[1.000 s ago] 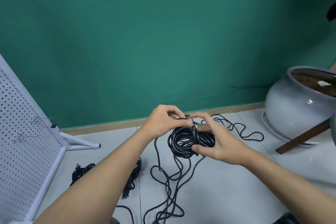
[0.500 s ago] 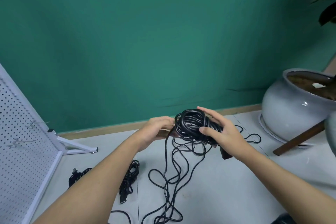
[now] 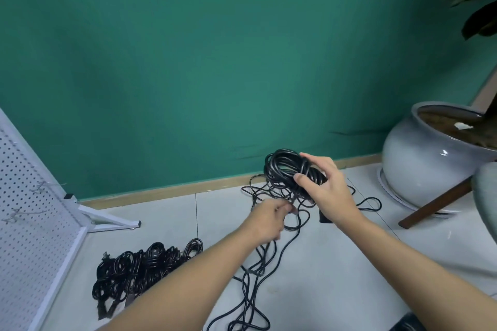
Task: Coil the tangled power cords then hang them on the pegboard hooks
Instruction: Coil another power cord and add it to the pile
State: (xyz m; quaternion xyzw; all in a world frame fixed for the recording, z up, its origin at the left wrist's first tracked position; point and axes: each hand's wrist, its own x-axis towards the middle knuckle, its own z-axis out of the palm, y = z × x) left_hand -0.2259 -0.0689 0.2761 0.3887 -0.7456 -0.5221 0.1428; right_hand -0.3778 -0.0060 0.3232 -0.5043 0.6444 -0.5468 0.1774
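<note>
Right hand (image 3: pixel 324 191) clamps the coil (image 3: pixel 282 169) aloft so its loops cannot spill; left hand (image 3: pixel 269 219), blurred, seems to pinch the loose cord (image 3: pixel 251 273) trailing on the floor (image 3: pixel 322 290), likely to feed slack. Pegboard (image 3: pixel 32 236) stands well left.

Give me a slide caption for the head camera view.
Right hand grips a part-wound black cord coil; blurred left hand at its trailing strands.

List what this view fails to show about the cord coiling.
Head view:
- Left hand: motion-blurred; its grip on the loose cord is unclear.
- Pegboard: cut by the left edge; hooks too small.
- Floor cord pile: cord count unreadable.
- Coiled cord: right hand covers part.
</note>
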